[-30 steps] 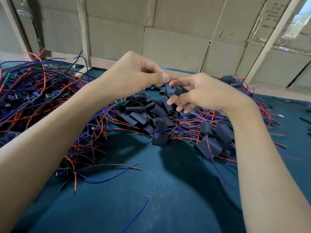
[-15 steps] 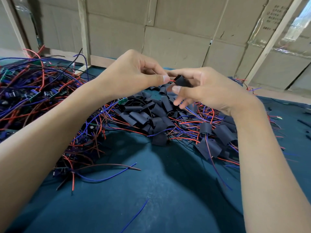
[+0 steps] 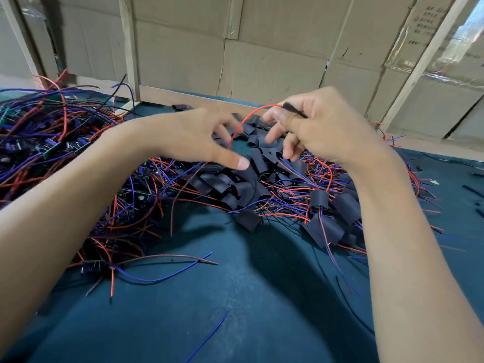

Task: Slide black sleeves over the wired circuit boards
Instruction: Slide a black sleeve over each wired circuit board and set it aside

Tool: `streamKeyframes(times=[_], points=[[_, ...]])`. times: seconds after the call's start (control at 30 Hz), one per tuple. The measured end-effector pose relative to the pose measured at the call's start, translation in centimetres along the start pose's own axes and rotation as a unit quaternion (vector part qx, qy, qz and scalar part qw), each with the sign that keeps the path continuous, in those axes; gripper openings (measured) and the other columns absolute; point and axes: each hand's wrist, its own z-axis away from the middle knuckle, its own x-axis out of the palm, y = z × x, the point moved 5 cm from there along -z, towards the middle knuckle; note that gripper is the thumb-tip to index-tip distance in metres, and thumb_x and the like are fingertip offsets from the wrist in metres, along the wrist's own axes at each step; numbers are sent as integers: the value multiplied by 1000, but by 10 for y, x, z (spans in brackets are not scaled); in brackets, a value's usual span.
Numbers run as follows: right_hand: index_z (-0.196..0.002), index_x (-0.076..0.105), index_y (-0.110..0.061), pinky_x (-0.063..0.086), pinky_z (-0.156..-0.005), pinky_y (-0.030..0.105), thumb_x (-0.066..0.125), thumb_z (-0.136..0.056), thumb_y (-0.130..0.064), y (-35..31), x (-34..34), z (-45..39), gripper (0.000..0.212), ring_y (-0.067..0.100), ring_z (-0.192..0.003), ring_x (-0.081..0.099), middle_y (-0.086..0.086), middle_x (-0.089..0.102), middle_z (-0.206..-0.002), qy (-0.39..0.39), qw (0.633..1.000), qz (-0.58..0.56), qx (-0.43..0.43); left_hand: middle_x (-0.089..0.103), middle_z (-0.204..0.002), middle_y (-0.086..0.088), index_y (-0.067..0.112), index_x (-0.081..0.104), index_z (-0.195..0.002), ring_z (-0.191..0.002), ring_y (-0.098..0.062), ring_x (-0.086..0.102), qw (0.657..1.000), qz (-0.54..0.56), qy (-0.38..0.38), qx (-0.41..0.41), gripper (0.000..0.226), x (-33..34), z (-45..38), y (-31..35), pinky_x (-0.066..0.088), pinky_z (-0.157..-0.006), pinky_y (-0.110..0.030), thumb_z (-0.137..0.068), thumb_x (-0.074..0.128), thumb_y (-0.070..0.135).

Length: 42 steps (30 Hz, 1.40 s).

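Right hand [image 3: 322, 127] is up above the heap, thumb and forefinger pinching a small black piece [image 3: 293, 109] at the knuckle line. Can't tell if it's a sleeve already on a board or just the sleeve, too little of it shows. A red wire [image 3: 242, 121] comes out of that piece and arcs left and down, disappearing between the two hands. The other fingers of that hand hang loosely bent over the pile.

Left hand [image 3: 193, 137] sits just left of it, lower, fingers spread and relaxed, thumb sticking out toward the sleeves. It isn't gripping anything I can see; the red wire passes right by its fingertips, but whether they touch is hard to say.

Directly under both hands is the pile of loose black sleeves [image 3: 235, 184], short flattened tubes lying every which way. To the right of that, near the right forearm, a few sleeved boards [image 3: 323, 227] with red and blue leads poking out. Off to the left is a big tangle of wired circuit boards [image 3: 52, 142], green edges showing here and there among red, blue and purple wire.

All of it lies on a dark teal tabletop [image 3: 209, 323], with a couple of stray blue wires [image 3: 209, 334] near the front. Behind the tabletop is a cardboard wall [image 3: 262, 56] with pale wooden battens.
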Motion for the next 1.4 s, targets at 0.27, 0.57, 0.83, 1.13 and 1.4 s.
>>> streamKeyframes(times=[0.27, 0.57, 0.83, 1.13, 1.4], points=[[-104, 68, -5, 59, -59, 40, 58, -103, -21, 8, -10, 1, 19, 17, -54, 68, 5, 76, -82, 8, 999, 30, 32, 68, -68, 1, 3, 68, -98, -61, -16, 66, 989, 141, 8, -37, 17, 11, -7, -10, 59, -55, -29, -96, 65, 20], [-106, 65, -17, 60, -63, 34, 57, -103, -29, 23, -18, 7, 14, 13, -63, 69, 5, 75, -94, -22, 986, 107, 129, 20, -62, 9, 25, 58, -133, -52, -10, 11, 864, 500, 44, -34, 47, -10, 3, 10, 14, -44, -20, -102, 43, 57], [-116, 65, -4, 62, -74, 40, 62, -87, -33, -4, 30, 17, 40, 28, -86, 73, 17, 75, -109, -184, 957, -196, 113, 20, -56, 10, 9, 60, -97, -41, -4, 16, 584, 802, 105, -73, 33, 6, -6, 12, 14, -36, -18, -104, 48, 38], [-112, 61, 9, 63, -76, 43, 59, -92, -22, -11, 70, 21, 36, 39, -91, 75, 34, 69, -110, -304, 900, -280, 138, 13, -57, 7, 9, 53, -86, -43, -9, 14, 559, 805, 182, -79, 20, 16, -8, 12, 19, -38, -20, -99, 57, 23], [-101, 58, -4, 44, -44, 25, 57, -98, -20, -14, 75, 28, 17, 18, -58, 57, 16, 70, -87, -341, 907, -225, 106, 16, -50, 8, 9, 56, -70, -34, -10, 12, 403, 884, 234, -28, 30, 6, 0, 10, 12, -29, -20, -96, 55, 24]])
